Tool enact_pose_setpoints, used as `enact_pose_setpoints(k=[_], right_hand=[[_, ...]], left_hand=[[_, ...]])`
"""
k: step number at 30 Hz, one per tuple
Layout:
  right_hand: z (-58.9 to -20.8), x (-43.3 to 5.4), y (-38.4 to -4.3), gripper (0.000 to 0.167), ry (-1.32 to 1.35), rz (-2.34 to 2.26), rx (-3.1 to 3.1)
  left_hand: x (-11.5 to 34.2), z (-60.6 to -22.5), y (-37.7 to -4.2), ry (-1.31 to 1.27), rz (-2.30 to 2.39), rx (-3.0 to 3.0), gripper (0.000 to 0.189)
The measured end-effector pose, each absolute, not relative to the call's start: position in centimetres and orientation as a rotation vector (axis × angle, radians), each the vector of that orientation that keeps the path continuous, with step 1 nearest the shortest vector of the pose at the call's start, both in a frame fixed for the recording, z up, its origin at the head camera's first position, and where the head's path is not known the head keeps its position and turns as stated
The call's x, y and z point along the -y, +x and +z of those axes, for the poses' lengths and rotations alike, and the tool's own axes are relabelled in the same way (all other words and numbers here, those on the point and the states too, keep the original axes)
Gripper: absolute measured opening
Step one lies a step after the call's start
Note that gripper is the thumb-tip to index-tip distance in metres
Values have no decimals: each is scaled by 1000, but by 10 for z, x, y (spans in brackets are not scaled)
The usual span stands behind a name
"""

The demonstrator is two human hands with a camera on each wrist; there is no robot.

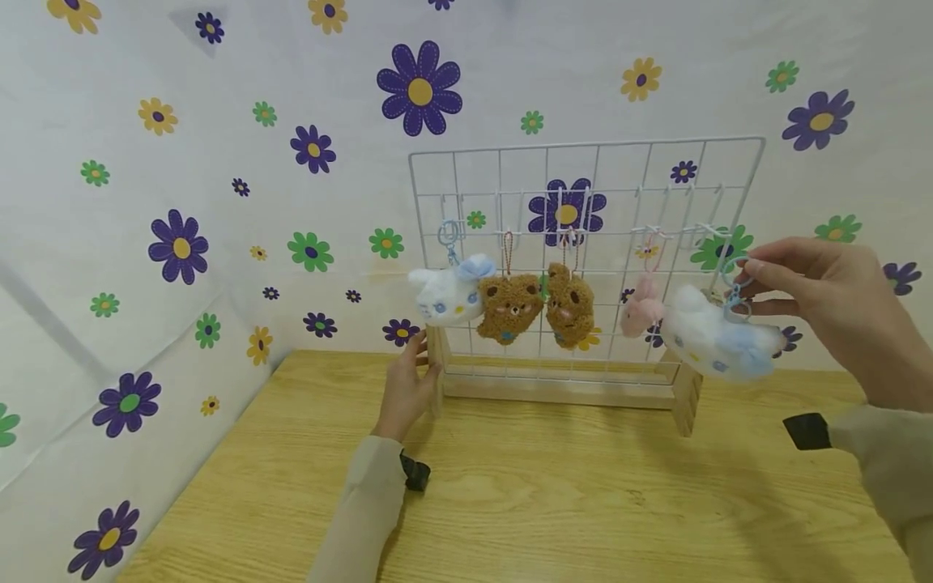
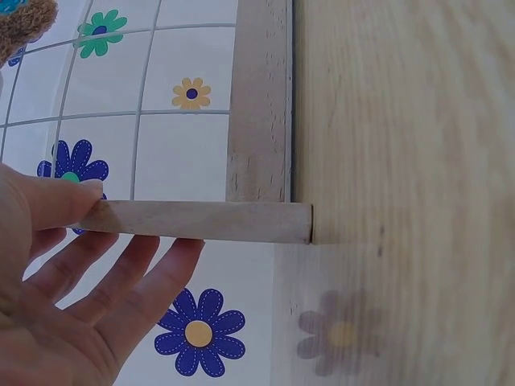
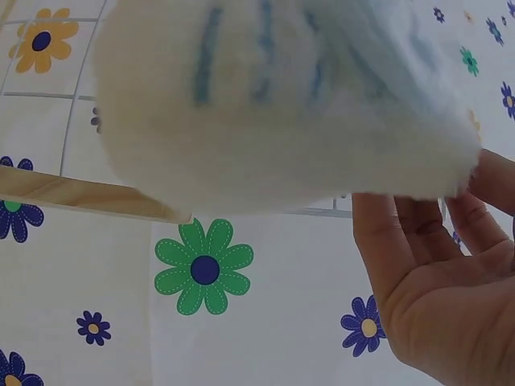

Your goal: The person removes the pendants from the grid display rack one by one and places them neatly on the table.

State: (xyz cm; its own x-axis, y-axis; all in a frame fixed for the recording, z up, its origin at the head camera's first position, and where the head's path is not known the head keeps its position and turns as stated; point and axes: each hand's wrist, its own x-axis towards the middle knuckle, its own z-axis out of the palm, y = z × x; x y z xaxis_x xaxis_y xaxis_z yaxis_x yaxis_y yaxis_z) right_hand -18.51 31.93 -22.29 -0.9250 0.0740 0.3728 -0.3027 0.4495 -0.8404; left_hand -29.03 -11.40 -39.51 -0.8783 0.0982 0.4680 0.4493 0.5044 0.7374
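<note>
The left hand holds a wooden post between thumb and fingers. A rail meets the post beside the tabletop. Wires cross before flowered cloth; brown plush shows at upper left.

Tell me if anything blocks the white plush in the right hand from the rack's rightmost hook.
Nothing visible stands between the white plush in the right hand and the rightmost hook of the rack; the pink plush hangs off to the left.
</note>
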Motion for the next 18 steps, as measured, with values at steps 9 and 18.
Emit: enact_pose_setpoints(k=[9, 18], right_hand=[[-236, -320, -182, 17, 145, 1500, 2371], [-252, -328, -181, 23, 98, 1417, 2406]], left_hand=[[115, -395, -288, -484, -1318, 2365, 53], [113, -394, -288, -468, -1328, 2379, 54]])
